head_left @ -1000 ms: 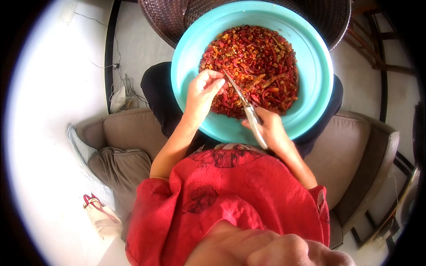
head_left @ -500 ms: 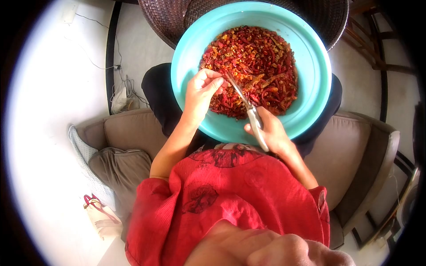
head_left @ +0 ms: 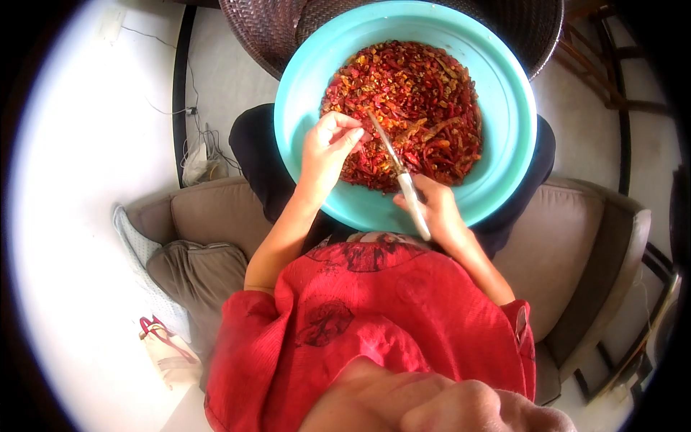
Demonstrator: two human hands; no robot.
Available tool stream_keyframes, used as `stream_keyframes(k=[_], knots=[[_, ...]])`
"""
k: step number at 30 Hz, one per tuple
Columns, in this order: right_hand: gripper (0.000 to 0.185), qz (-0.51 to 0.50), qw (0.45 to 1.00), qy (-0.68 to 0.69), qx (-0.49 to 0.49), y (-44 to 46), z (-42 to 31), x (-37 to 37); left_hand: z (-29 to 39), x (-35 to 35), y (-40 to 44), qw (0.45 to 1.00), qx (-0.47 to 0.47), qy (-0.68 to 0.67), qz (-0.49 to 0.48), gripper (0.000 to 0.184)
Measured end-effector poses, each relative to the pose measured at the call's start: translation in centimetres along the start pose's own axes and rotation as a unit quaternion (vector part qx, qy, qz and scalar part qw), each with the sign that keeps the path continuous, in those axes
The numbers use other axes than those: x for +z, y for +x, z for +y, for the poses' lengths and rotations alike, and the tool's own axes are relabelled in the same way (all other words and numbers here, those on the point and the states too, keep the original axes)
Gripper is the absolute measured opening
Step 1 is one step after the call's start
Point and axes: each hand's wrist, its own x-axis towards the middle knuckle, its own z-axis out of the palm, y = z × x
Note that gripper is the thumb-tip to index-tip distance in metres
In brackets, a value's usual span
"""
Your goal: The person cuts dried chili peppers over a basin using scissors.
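Observation:
A turquoise basin (head_left: 509, 137) rests on my lap, holding cut and whole dried red chillies (head_left: 425, 93). Over its left part, my left hand (head_left: 329, 147) pinches a small red piece, apparently a chilli, mostly hidden by the fingers. My right hand (head_left: 434, 207) is wrapped round the pale handles of a pair of scissors (head_left: 407, 193) at the basin's near edge. Their blades point up and left above the chillies, with the tip just right of my left fingertips.
Behind the basin is a dark woven basket (head_left: 263, 32). A brown sofa (head_left: 209, 210) extends on both sides of me. Cables (head_left: 205, 147) lie on the floor at the left, a cloth bag (head_left: 171, 353) lower down. Wooden furniture (head_left: 597, 68) stands at the upper right.
The scissors' handles have come together and the blades look closed. The basin has shifted slightly left in view. My left hand keeps its pinch in nearly the same place.

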Motion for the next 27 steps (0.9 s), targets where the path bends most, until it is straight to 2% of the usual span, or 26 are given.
stream_keyframes(k=[1,2,3,4,5,6,8,10,11,13,14,15,17,18,19,21,24,27], knots=[[0.034,0.0,1.0,0.002,0.0,-0.3,-0.1,-0.2,-0.3,0.2,0.0,0.993,0.071,0.088,0.03,0.009],[0.032,0.023,0.997,0.068,0.011,-0.7,-0.1,-0.5,-0.4,0.5,0.0,0.972,0.143,0.177,0.06,0.012],[0.03,0.045,0.99,0.135,0.021,-0.9,0.0,-0.9,-0.1,1.3,-0.2,0.942,0.168,0.278,0.086,0.02],[0.026,0.089,0.979,0.181,-0.022,-0.8,0.6,-0.8,0.4,1.8,-0.2,0.907,0.209,0.357,0.079,0.024],[0.024,0.078,0.959,0.272,0.002,-1.3,0.5,-1.6,0.8,2.3,-0.2,0.864,0.248,0.433,0.07,0.028],[0.023,0.1,0.955,0.277,-0.012,-1.5,0.1,-2.2,1.0,3.0,0.0,0.838,0.276,0.468,0.046,0.03],[0.022,0.134,0.943,0.3,-0.047,-1.4,0.2,-3.0,1.2,4.4,0.4,0.794,0.294,0.532,0.001,0.025],[0.021,0.139,0.946,0.293,-0.025,-1.7,0.2,-3.7,0.8,5.7,0.8,0.746,0.291,0.597,-0.04,0.018],[0.021,0.137,0.945,0.297,-0.019,-1.8,0.1,-3.9,0.4,5.7,1.1,0.744,0.293,0.599,-0.041,0.018],[0.02,0.137,0.948,0.285,-0.024,-2.0,0.4,-4.0,0.3,6.0,1.7,0.758,0.297,0.579,-0.035,0.016],[0.019,0.134,0.953,0.271,-0.025,-2.2,0.6,-3.9,0.5,5.6,1.7,0.792,0.276,0.543,-0.028,0.016],[0.021,0.114,0.958,0.262,-0.014,-2.4,0.5,-4.0,0.9,5.2,1.6,0.848,0.191,0.494,-0.023,0.017],[0.03,0.072,0.98,0.185,-0.021,-2.2,0.5,-3.9,1.3,3.3,1.5,0.937,0.155,0.313,-0.022,0.014],[0.04,0.075,0.987,0.143,-0.016,-2.0,0.3,-3.5,1.9,2.3,1.6,0.971,0.084,0.219,-0.043,0.017],[0.049,0.054,0.996,0.07,0.018,-1.9,-0.1,-3.8,2.1,1.9,0.9,0.993,0.021,0.118,-0.019,0.02],[0.053,0.046,0.998,-0.044,0.029,-1.8,-1.8,-3.7,3.2,0.8,0.0,0.998,-0.039,0.046,-0.027,0.022],[0.044,0.058,0.995,-0.083,-0.007,-1.4,-1.4,-3.1,2.6,-0.2,-0.7,0.998,-0.024,0.029,-0.05,0.027],[0.044,0.031,0.994,-0.102,0.02,-1.0,-2.2,-3.0,2.0,-0.1,-1.1,0.998,-0.026,0.037,-0.044,0.027]])
